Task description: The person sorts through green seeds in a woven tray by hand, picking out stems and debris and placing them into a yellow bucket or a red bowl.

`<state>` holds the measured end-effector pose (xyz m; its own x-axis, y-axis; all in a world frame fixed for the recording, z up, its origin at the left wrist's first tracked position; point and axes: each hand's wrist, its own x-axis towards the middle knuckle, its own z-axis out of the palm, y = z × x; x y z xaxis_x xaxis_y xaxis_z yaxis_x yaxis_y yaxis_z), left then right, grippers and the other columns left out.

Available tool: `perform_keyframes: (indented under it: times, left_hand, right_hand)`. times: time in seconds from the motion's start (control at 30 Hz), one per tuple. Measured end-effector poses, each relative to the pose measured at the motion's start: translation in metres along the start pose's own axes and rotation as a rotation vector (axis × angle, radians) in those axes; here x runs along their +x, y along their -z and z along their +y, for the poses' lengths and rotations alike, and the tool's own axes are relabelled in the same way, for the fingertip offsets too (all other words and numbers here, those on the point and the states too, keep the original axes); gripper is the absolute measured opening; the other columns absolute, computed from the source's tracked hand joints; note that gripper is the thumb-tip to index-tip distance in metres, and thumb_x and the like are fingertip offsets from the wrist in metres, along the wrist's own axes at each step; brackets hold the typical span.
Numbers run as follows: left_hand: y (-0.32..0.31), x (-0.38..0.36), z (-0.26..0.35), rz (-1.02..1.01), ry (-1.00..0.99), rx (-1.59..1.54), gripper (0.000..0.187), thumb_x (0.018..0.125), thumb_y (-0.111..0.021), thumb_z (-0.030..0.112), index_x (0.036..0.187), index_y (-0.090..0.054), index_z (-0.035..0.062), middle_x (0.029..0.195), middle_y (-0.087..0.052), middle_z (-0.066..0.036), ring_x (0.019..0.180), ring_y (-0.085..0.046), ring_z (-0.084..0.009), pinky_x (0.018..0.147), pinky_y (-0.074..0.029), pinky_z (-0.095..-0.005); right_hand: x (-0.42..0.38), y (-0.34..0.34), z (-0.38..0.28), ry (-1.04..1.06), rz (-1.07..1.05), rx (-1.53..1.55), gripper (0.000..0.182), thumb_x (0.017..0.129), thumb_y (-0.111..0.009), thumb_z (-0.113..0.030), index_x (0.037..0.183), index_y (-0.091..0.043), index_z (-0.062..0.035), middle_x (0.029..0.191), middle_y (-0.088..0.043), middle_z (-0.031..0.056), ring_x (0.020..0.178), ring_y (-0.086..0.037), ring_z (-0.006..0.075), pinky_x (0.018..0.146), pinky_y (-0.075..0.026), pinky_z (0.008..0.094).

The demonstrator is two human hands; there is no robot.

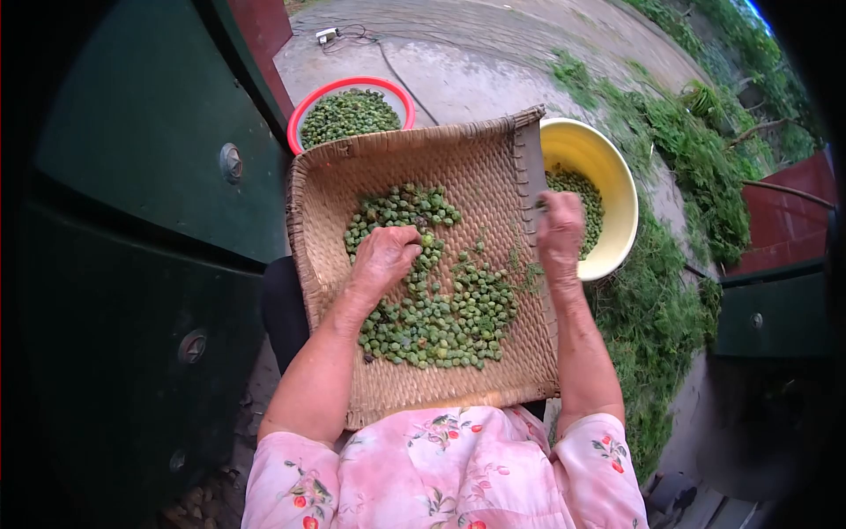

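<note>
A woven winnowing basket (397, 167) rests on my lap, with many small round green fruits (436, 331) spread in two joined patches. My left hand (386, 257) is over the upper patch, fingers pinched together among the fruits; what lies between the fingertips is hidden. Above the basket's right rim, beside the yellow bucket, my right hand (561, 231) is closed, slightly blurred. A small dark green piece, seemingly a fruit, shows at its fingertips. Bits of green stem (529, 275) lie near the basket's right side.
A red-rimmed basin (294, 123) full of green fruits stands beyond the basket. The yellow bucket (619, 198) at right holds more. Cut greenery (639, 344) covers the ground at right. Dark green metal doors (150, 159) stand at left; a cable with a socket (327, 36) lies ahead.
</note>
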<state>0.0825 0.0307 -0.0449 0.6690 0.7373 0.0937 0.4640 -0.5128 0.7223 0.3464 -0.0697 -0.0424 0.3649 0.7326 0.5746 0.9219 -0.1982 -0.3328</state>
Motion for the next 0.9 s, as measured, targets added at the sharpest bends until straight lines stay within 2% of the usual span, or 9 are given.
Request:
perform_keyframes:
  times: [0.03, 0.1, 0.2, 0.27, 0.33, 0.43, 0.57, 0.67, 0.9]
  left_hand:
    - [0.000, 0.000, 0.001, 0.000, 0.001, -0.003, 0.017, 0.077, -0.064, 0.011, 0.089, -0.064, -0.0006, 0.078, -0.064, -0.018, 0.072, -0.064, -0.0304, 0.066, -0.049, -0.0370]
    - [0.000, 0.001, 0.001, -0.001, 0.003, -0.004, 0.017, 0.077, -0.064, 0.011, 0.089, -0.064, -0.0005, 0.078, -0.064, -0.018, 0.073, -0.064, -0.0304, 0.066, -0.049, -0.0370]
    - [0.000, 0.001, 0.001, -0.004, -0.001, -0.004, 0.017, 0.077, -0.064, 0.011, 0.089, -0.064, -0.0006, 0.078, -0.064, -0.018, 0.072, -0.064, -0.0304, 0.066, -0.049, -0.0372]
    - [0.001, 0.001, 0.001, -0.004, -0.011, -0.009, 0.017, 0.077, -0.064, 0.010, 0.089, -0.064, -0.0008, 0.078, -0.064, -0.018, 0.072, -0.064, -0.0302, 0.065, -0.049, -0.0373]
    - [0.001, 0.000, 0.000, -0.007, -0.003, -0.008, 0.017, 0.076, -0.064, 0.010, 0.089, -0.064, -0.0011, 0.077, -0.064, -0.018, 0.072, -0.064, -0.0301, 0.065, -0.049, -0.0373]
    - [0.000, 0.001, -0.002, -0.012, 0.003, -0.005, 0.017, 0.077, -0.064, 0.010, 0.089, -0.064, -0.0013, 0.077, -0.064, -0.018, 0.072, -0.064, -0.0300, 0.065, -0.049, -0.0372]
    - [0.001, 0.000, 0.000, 0.001, -0.012, -0.012, 0.017, 0.077, -0.064, 0.010, 0.089, -0.064, -0.0013, 0.077, -0.064, -0.018, 0.072, -0.064, -0.0304, 0.066, -0.049, -0.0371]
    - [0.000, 0.001, -0.001, -0.003, -0.011, -0.007, 0.017, 0.077, -0.064, 0.010, 0.089, -0.064, -0.0011, 0.077, -0.064, -0.018, 0.072, -0.064, -0.0312, 0.066, -0.049, -0.0373]
    - [0.002, -0.001, 0.002, 0.005, -0.006, -0.005, 0.016, 0.077, -0.063, 0.010, 0.089, -0.064, -0.0010, 0.078, -0.064, -0.018, 0.073, -0.064, -0.0321, 0.066, -0.049, -0.0377]
  right_hand:
    - [0.007, 0.016, -0.001, 0.045, 0.139, -0.282, 0.023, 0.075, -0.058, 0.003, 0.096, -0.061, -0.0062, 0.089, -0.056, 0.0094, 0.083, -0.054, 0.0250, 0.072, -0.046, 0.0374]
    - [0.012, 0.027, 0.008, 0.061, 0.221, -0.374, 0.026, 0.076, -0.060, 0.001, 0.099, -0.064, -0.0096, 0.088, -0.057, 0.0097, 0.085, -0.055, 0.0266, 0.072, -0.047, 0.0399]
    - [-0.002, 0.018, 0.001, -0.099, -0.157, -0.055, 0.034, 0.070, -0.068, 0.000, 0.102, -0.065, -0.0093, 0.094, -0.060, 0.0091, 0.093, -0.057, 0.0244, 0.082, -0.047, 0.0351]
    - [-0.018, -0.003, -0.006, -0.122, -0.326, 0.372, 0.027, 0.070, -0.068, 0.001, 0.095, -0.068, -0.0090, 0.092, -0.060, 0.0076, 0.082, -0.060, 0.0221, 0.074, -0.049, 0.0331]
    - [-0.034, -0.019, -0.023, -0.103, -0.437, 0.394, 0.017, 0.074, -0.065, -0.002, 0.090, -0.067, -0.0084, 0.082, -0.057, 0.0095, 0.080, -0.058, 0.0254, 0.067, -0.048, 0.0336]
    - [-0.043, -0.025, -0.035, -0.104, -0.586, 0.276, 0.019, 0.073, -0.064, 0.000, 0.088, -0.067, -0.0101, 0.087, -0.057, 0.0102, 0.081, -0.059, 0.0265, 0.069, -0.047, 0.0345]
    - [-0.046, -0.026, -0.032, -0.018, -0.412, 0.359, 0.021, 0.075, -0.061, -0.001, 0.094, -0.064, -0.0087, 0.085, -0.055, 0.0115, 0.083, -0.057, 0.0297, 0.073, -0.047, 0.0385]
    - [-0.044, -0.024, -0.039, -0.135, -0.460, 0.452, 0.019, 0.076, -0.061, -0.003, 0.095, -0.061, -0.0076, 0.085, -0.053, 0.0120, 0.084, -0.056, 0.0314, 0.074, -0.047, 0.0399]
    - [-0.043, -0.024, -0.058, 0.085, -0.648, 0.141, 0.018, 0.078, -0.062, -0.003, 0.096, -0.061, -0.0064, 0.089, -0.053, 0.0113, 0.084, -0.057, 0.0310, 0.073, -0.047, 0.0377]
